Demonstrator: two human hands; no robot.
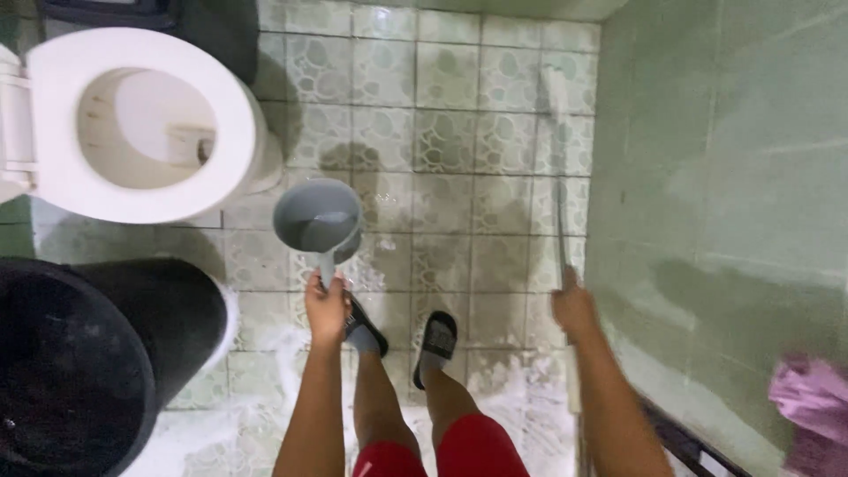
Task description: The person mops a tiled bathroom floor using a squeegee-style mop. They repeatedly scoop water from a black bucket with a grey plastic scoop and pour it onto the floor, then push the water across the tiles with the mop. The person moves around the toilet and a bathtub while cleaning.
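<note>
My left hand (326, 309) grips the handle of a grey plastic dipper (316, 218), held out level above the wet tiled floor (446, 132), with a little water in it. My right hand (573, 306) is closed around a long thin handle of a brush (559, 159) that reaches forward along the foot of the green wall (733, 177); its head is blurred near the far corner. Below me are my legs in red shorts and my feet in black slide sandals (435, 340).
A white toilet (141, 124) with its seat down stands at the upper left. A large black bucket (84, 362) sits at the lower left. Soapy foam covers the floor near my feet. A pink cloth (813, 402) hangs at the right edge.
</note>
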